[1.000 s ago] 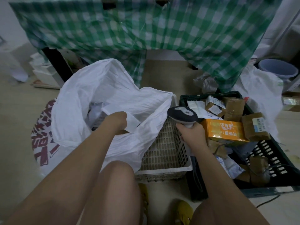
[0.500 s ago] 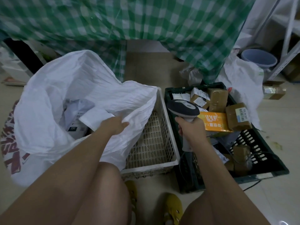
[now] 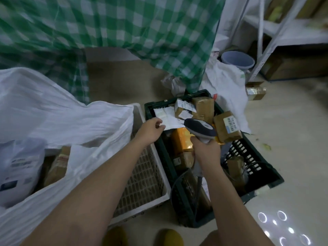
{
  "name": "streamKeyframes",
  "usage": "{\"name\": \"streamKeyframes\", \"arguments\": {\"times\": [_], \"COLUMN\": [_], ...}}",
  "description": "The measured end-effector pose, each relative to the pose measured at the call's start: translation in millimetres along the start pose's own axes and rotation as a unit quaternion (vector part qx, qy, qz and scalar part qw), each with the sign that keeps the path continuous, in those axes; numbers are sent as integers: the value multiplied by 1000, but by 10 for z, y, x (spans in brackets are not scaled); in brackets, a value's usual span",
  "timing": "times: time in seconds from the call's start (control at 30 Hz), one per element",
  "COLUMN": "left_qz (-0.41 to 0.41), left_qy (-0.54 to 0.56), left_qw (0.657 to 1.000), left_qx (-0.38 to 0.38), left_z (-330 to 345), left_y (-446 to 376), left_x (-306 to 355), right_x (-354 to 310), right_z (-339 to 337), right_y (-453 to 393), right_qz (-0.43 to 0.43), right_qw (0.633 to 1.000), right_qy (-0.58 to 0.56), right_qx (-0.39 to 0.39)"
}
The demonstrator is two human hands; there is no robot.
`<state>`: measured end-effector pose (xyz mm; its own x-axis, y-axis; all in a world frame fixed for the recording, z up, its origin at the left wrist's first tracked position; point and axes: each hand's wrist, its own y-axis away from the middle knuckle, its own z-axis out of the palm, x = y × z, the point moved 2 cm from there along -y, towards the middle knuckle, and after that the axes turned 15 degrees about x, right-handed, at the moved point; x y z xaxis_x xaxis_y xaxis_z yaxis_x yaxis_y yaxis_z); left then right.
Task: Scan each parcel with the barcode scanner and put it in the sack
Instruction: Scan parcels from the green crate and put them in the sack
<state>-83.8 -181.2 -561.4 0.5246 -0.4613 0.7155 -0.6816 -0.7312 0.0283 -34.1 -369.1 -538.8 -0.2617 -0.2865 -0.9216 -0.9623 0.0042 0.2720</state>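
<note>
between the two hands sits a dark green slatted plastic crate heaped with parcels. the right hand is curled round the handle of a grey and dark blue barcode scanner, whose head sits above the crate's middle, with a grey cable looping down beneath that hand. the left hand reaches over the crate's near-left rim, its fingers loosely curled and touching the edge of a flat white paper-labelled parcel; whether it actually pinches it cannot be told. just under the scanner lies an orange box, and beyond the right hand are brown taped cardboard parcels. left of the left hand stands a white slatted plastic basket, with the large white woven sack draped over its rim and holding a pale blue-white mailer bag. beyond both hands hangs a green and white checked cloth.
</note>
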Motion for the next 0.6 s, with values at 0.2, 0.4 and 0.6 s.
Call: {"name": "streamKeyframes", "arguments": {"times": [0.2, 0.4, 0.6], "left_qz": [-1, -98, -194], "left_qy": [30, 77, 101], "left_qw": [999, 992, 976], "left_qx": [-12, 16, 10], "left_z": [784, 1379, 1573], "left_y": [-611, -1225, -1522], "left_x": [283, 250, 228], "right_x": [233, 373, 417], "right_z": [-19, 201, 386], "right_y": [-450, -704, -688], "right_qz": [44, 108, 88], "right_qw": [995, 989, 994], "right_qy": [-48, -70, -39], "right_qx": [81, 72, 51]}}
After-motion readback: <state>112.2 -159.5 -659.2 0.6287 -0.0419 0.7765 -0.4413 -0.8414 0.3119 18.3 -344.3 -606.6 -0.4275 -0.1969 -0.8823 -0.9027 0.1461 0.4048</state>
